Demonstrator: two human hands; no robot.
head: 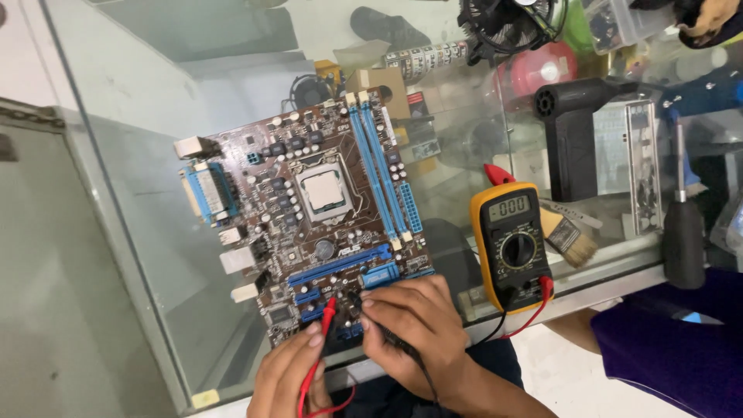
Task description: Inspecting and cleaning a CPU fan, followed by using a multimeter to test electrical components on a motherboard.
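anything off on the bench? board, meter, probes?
Slightly. The motherboard lies askew on the glass table, its near corner at the edge under the hands. The CPU sits bare, no cooler on it. Left hand holds the red probe, right hand the black one. Multimeter looks undamaged.

One motherboard (pixel 309 217), one multimeter (pixel 511 244), two probes (pixel 326 313), one screwdriver (pixel 684 232).

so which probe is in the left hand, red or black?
The red probe, pinched by the left hand; the right hand holds the black probe against the motherboard.
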